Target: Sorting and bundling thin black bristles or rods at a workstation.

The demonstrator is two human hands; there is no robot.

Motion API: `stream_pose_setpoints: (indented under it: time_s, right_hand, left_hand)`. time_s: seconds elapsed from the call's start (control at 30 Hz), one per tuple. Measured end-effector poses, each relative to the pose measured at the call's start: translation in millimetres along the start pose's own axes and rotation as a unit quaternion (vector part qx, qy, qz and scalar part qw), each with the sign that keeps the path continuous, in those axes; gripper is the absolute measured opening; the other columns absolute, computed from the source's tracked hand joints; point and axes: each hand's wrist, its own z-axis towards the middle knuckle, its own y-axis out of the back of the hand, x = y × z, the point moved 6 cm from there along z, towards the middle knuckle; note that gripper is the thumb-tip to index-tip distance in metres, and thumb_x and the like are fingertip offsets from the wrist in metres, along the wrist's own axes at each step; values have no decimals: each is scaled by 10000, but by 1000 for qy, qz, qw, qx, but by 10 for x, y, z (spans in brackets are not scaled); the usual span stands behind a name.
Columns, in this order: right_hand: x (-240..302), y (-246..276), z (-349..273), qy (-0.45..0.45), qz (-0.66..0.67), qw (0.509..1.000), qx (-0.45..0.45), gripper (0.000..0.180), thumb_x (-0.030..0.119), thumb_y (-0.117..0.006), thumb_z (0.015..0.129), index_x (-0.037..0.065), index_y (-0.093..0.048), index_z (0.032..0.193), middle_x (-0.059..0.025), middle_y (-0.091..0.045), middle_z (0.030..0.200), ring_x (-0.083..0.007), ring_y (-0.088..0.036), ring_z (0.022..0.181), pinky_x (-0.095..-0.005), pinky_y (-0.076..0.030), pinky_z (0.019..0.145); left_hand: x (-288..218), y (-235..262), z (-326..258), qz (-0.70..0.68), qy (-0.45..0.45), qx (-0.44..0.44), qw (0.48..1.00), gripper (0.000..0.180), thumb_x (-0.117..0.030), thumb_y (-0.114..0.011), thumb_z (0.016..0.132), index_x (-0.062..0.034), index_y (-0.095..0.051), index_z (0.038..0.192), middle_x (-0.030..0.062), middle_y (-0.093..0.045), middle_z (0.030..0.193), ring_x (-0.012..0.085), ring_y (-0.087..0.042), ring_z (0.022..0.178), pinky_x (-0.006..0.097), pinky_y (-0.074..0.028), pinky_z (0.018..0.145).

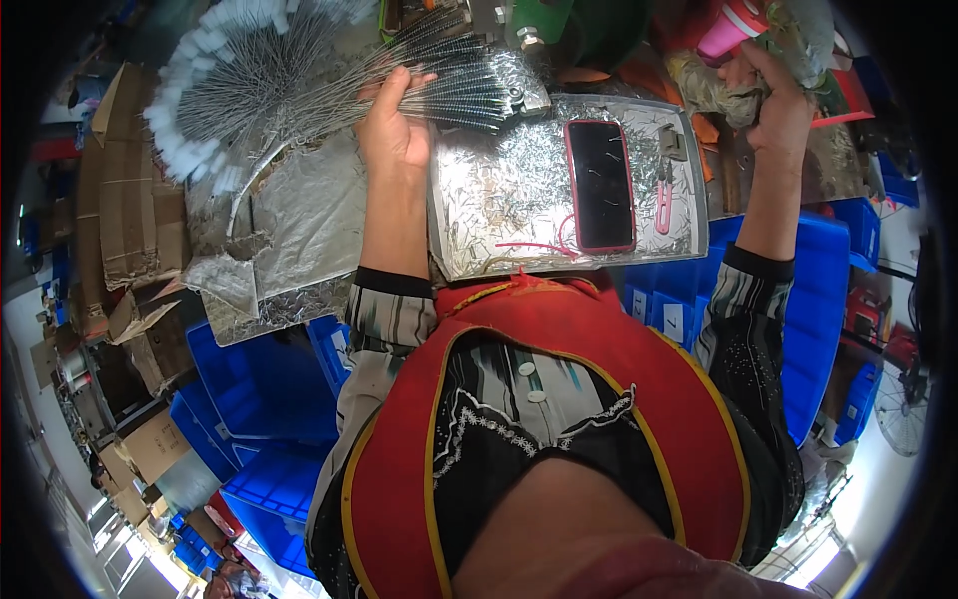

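My left hand (392, 125) grips a flat bundle of thin metal wires (454, 80) fanned out over the top left corner of a foil-lined tray (479, 200). A larger fan of similar wires with white tips (230, 80) lies further left. My right hand (780, 105) reaches up at the far right, fingers closed around crumpled clear plastic wrap (798, 35) next to a pink cup (733, 25). A phone in a red case (601, 185) lies on the tray, with a small pink tool (664, 205) beside it.
Crumpled foil sheets (289, 230) cover the bench on the left. Blue plastic crates (269, 399) stand below the bench on both sides. Cardboard boxes (120, 190) are stacked at the far left. A fan (903, 409) stands at the lower right.
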Motion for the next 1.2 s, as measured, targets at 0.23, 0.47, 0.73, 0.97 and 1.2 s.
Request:
stream_pose_setpoints:
  time_s: [0.23,0.47,0.73,0.97,1.2]
  right_hand:
    - [11,-1,8,4,-12,1000,7,169,56,-504,791,-32,-523,647,-71,-440,585,-192,-487,604,-328,-444,668]
    - [89,47,65,21,-41,998,47,150,47,-464,805,-50,-577,793,-68,-448,632,-189,-491,614,-330,-450,678]
    - [121,109,155,8,-19,996,83,208,34,-428,817,-38,-597,914,-62,-436,650,-177,-482,622,-330,-452,667]
    - [-16,117,100,-6,0,999,54,149,63,-478,806,-44,-581,789,-76,-429,627,-199,-476,631,-344,-442,687]
    - [-48,145,93,-58,19,998,3,158,72,-484,809,-46,-550,726,-80,-427,627,-208,-472,632,-339,-438,699]
  left_hand:
    - [2,-16,-21,8,9,-37,999,228,112,-568,723,-2,-460,888,142,-563,864,245,-579,736,397,-524,692]
    - [-2,103,-40,-1,-10,-57,998,175,92,-540,755,8,-479,896,147,-565,885,259,-584,790,366,-537,698]
    - [-18,62,-90,-6,-9,-51,999,182,93,-542,753,4,-472,896,144,-560,895,269,-580,820,377,-535,704]
    - [-42,39,-50,7,-8,-23,1000,241,115,-547,743,-38,-397,853,158,-561,875,273,-592,777,389,-541,687]
    - [-79,-72,-90,37,-17,-63,997,244,116,-587,709,8,-437,869,159,-553,830,249,-579,692,391,-524,652]
